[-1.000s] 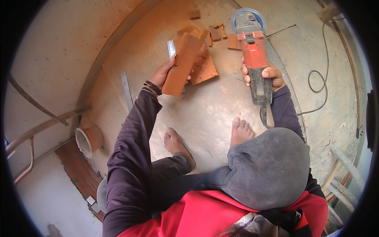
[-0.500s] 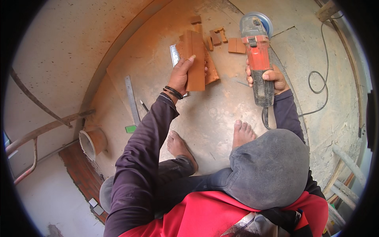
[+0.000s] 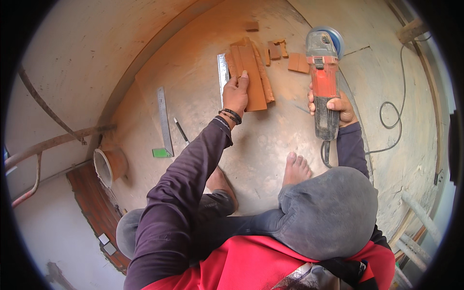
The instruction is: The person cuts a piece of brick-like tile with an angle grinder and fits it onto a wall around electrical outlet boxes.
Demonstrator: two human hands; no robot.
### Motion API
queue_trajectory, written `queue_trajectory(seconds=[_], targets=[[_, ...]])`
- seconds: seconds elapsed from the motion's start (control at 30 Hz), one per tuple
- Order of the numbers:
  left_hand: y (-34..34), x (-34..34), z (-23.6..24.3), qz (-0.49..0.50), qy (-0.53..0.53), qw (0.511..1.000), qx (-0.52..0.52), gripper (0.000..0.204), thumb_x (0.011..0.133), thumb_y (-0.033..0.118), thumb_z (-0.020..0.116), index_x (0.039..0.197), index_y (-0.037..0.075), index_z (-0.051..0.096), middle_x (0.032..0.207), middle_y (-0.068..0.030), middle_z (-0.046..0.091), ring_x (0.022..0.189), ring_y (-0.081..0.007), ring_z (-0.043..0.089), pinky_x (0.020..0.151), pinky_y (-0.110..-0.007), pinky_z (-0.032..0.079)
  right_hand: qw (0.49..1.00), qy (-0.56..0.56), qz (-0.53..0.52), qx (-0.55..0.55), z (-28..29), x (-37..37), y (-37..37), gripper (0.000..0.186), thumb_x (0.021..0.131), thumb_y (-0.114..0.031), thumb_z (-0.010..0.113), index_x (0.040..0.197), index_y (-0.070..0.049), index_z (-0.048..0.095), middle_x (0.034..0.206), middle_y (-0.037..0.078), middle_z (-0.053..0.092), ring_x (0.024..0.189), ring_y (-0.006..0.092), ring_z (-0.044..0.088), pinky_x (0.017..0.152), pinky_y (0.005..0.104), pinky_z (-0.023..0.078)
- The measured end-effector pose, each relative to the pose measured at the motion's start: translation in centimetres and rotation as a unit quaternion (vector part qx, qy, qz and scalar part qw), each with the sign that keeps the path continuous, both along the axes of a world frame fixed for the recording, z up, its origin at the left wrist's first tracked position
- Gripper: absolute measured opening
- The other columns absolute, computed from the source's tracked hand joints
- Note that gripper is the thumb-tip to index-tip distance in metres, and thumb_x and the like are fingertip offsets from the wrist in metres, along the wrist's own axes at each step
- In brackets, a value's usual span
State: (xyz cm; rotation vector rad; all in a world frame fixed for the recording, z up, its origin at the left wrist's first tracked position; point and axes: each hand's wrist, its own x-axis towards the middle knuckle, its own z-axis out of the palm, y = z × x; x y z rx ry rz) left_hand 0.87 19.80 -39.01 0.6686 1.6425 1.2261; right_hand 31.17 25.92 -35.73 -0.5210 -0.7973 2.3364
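My left hand [image 3: 237, 93] is closed on the near end of a long orange-brown clay tile [image 3: 253, 79], its thumb on top and its other fingers mostly hidden. Beneath and beside this tile lie other clay strips [image 3: 268, 92], all coated with orange dust. A shiny metal bar [image 3: 223, 72] runs along their left side. To the right, my right hand [image 3: 344, 107] is wrapped around the black body of a red-and-black angle grinder [image 3: 325, 79]. The grinder points away from me, and its bluish round disc [image 3: 335, 38] shows at the far end.
Small cut tile pieces [image 3: 275, 50] and a square tile piece [image 3: 298, 63] lie beyond the strips. A try square [image 3: 165, 121] and a pen [image 3: 181, 130] rest on the left. There is a clay pot [image 3: 110, 166] farther left. The grinder's cord [image 3: 399, 104] loops at right.
My left hand has brought the clay tile down onto the other strips, its near end swinging to the right. The grinder stays in my right hand, and the whole view has shifted slightly.
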Motion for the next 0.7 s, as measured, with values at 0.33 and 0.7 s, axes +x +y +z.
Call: queue_trajectory(seconds=[0.33,0.7], targets=[[0.3,-0.7,2.5,-0.018,0.386,0.914,-0.126,0.046,0.093,0.040,0.068,0.111,-0.001,0.074,0.092,-0.0152,0.076,0.086,-0.0287,0.074,0.079,-0.037,0.055,1.000,-0.031,-0.004,0.000,1.0,-0.1,0.0,0.065,0.072,-0.013,0.076,0.128,0.006,0.050,0.102,0.017,0.065,0.086,0.0238,0.069,0.078,0.0376,0.060],[-1.3,1.1,3.7,-0.054,0.429,0.889,-0.153,0.064,0.076,0.045,0.084,0.122,0.002,0.071,0.100,-0.0191,0.074,0.092,-0.0319,0.073,0.083,-0.040,0.056,0.992,-0.117,-0.012,0.054,1.8,-1.0,0.3,0.046,0.073,-0.008,0.074,0.115,0.005,0.059,0.097,0.015,0.067,0.082,0.0238,0.070,0.077,0.0388,0.059]])
